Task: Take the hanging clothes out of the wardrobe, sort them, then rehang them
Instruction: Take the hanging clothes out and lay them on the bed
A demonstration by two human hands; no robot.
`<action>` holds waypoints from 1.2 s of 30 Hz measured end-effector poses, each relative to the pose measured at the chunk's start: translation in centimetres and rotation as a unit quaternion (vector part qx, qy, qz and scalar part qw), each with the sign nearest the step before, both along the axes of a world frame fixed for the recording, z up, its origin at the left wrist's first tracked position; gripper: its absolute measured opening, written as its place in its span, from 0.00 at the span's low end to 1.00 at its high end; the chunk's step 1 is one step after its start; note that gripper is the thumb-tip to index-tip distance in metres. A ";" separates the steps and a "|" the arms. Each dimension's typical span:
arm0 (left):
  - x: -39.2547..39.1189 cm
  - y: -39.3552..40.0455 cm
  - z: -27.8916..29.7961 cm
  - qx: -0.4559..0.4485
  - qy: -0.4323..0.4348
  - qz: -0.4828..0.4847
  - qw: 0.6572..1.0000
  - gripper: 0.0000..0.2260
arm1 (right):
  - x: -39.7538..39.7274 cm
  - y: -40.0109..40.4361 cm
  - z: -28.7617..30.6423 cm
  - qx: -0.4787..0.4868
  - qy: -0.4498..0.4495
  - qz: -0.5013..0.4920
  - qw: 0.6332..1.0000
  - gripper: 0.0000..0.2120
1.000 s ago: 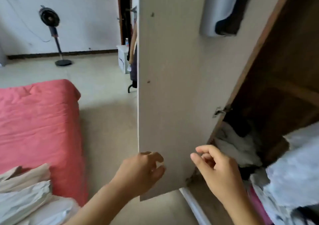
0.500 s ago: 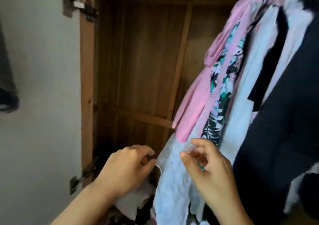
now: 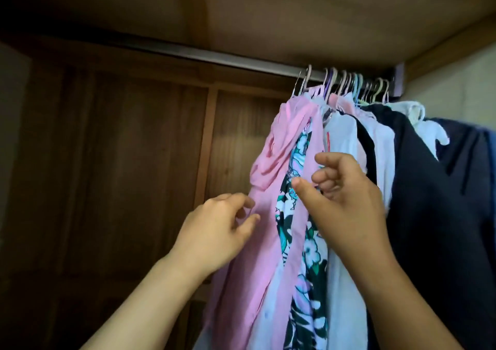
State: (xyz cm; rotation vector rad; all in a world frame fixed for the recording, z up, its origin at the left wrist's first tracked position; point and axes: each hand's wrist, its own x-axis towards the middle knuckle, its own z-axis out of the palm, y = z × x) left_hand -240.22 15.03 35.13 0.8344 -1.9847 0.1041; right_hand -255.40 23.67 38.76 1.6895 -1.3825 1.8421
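Observation:
Several garments hang bunched at the right end of a metal rail (image 3: 214, 59) inside the wooden wardrobe. Leftmost is a pink garment (image 3: 281, 145), then a floral print one (image 3: 298, 159), white shirts (image 3: 346, 132) and a dark navy garment (image 3: 440, 202). Their hangers (image 3: 346, 84) crowd the rail. My left hand (image 3: 217, 231) is raised beside the pink garment, fingers loosely curled, fingertips at its edge, holding nothing. In front of the floral and white garments, my right hand (image 3: 346, 199) hangs with curled fingers; no cloth is visibly pinched.
The wardrobe's brown back panel (image 3: 134, 162) fills the left, with bare rail above it. The wardrobe top (image 3: 295, 14) is close overhead. A pale wall (image 3: 456, 81) lies at the right.
My view has swung from the bed and the door up to the rail. Both hands rose from the garments' lower hems to mid height.

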 end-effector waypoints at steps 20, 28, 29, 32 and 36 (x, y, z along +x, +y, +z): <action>-7.6 -8.7 11.4 -0.109 0.029 -0.023 0.993 0.18 | -6.3 -9.0 15.5 0.069 0.206 -0.270 0.938 0.11; -8.9 -9.6 11.2 -0.125 0.033 -0.036 0.991 0.16 | -8.6 -9.7 15.5 0.139 0.162 -0.395 0.893 0.14; -8.9 -9.7 11.2 -0.128 0.034 -0.036 0.991 0.16 | -8.4 -9.8 15.5 0.138 0.175 -0.420 0.880 0.14; -8.6 -10.0 10.8 -0.125 0.034 -0.037 0.991 0.15 | -7.7 -10.5 15.4 0.140 0.229 -0.478 0.837 0.20; -8.0 -10.4 10.0 -0.117 0.030 -0.033 0.992 0.15 | -7.4 -11.4 15.6 0.136 0.244 -0.502 0.819 0.17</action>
